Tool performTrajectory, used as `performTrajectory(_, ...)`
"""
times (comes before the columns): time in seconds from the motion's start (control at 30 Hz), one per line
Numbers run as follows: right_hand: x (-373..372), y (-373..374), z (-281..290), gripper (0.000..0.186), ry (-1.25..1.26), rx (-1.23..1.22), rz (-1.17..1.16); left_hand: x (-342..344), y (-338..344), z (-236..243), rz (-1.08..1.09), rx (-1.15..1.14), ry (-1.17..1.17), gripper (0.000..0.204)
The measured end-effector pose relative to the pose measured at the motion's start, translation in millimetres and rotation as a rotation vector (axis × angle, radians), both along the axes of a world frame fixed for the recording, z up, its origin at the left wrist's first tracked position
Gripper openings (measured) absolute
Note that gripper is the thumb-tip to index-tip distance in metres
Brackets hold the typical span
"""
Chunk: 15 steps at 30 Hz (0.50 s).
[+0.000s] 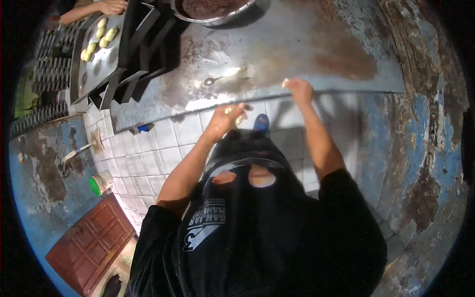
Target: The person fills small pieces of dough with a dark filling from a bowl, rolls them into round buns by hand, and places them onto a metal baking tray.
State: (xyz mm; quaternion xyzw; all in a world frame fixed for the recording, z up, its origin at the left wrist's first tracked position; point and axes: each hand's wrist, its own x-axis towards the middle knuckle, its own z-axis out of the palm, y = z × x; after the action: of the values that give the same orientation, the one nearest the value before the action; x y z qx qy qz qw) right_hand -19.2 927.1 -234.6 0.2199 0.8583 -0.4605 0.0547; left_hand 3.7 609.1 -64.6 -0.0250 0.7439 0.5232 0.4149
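Note:
My left hand (223, 124) is at the near edge of the metal-topped table (277, 44), its fingers curled around pale dough (239, 120). To its right, my right hand (301, 92) is over the table's edge. A small pale piece of dough (285, 83) is pinched between its fingertips. On the tabletop ahead of my left hand lies a metal spoon (210, 81). A round metal bowl (217, 21) of dark brown paste (210, 7) stands at the far side. Several pale yellow dough balls (101, 32) sit on a metal tray (101, 64) at the far left.
The tray tops a stack of dark metal trays (131, 74). Another person's hand (113, 6) rests at its far end. A green-ended bucket (101, 183) stands on the tiled floor (143, 143) to the left, near a brown door (91, 242). A worn, peeling wall (420, 163) stands at right.

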Motion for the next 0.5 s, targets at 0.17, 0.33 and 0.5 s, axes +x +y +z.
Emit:
performTrajectory(0.17,-40.8,-69.4,120.4,0.043,0.449,0.205,0.295,-5.2,-9.6,26.9,0.142,0.100,0.375,0.083)
performTrajectory(0.33,-69.2,-150.4,210.7,0.032,0.086,-0.629,0.846,-21.6,-19.0,59.4,0.273,0.250,0.394,0.088)
performTrajectory(0.5,-73.3,-233.7,281.5,0.027,0.343,-0.093,1.296,-24.3,-97.2,47.3,0.313,0.193,0.457,0.049)
